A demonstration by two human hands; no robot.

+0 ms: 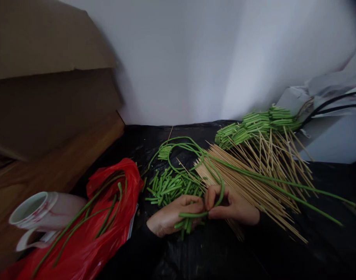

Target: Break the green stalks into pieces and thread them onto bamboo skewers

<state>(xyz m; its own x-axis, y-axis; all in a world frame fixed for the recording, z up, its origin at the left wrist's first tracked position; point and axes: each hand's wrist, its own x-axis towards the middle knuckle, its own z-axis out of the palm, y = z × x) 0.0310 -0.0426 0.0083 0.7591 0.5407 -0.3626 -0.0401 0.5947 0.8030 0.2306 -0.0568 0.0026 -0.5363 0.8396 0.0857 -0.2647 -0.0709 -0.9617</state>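
Note:
My left hand (178, 213) is closed round several short green bean pieces (187, 224), whose ends stick out below the fingers. Close beside it, my right hand (232, 206) pinches a long green bean (221, 190) that curves up past the fingers, its end lying across my left hand. More long beans (184, 144) loop above both hands and stretch off to the right. Cut bean pieces (169, 189) lie in a loose heap just behind my left hand. A bundle of thin wooden skewers (248, 182) spreads out behind and to the right of my right hand.
Skewered bean pieces (256, 124) are stacked at the back right, beside a white box (332, 136). At the left are a red plastic bag (116, 229) with long beans and a tipped white mug (49, 210). Cardboard (52, 97) stands at the far left.

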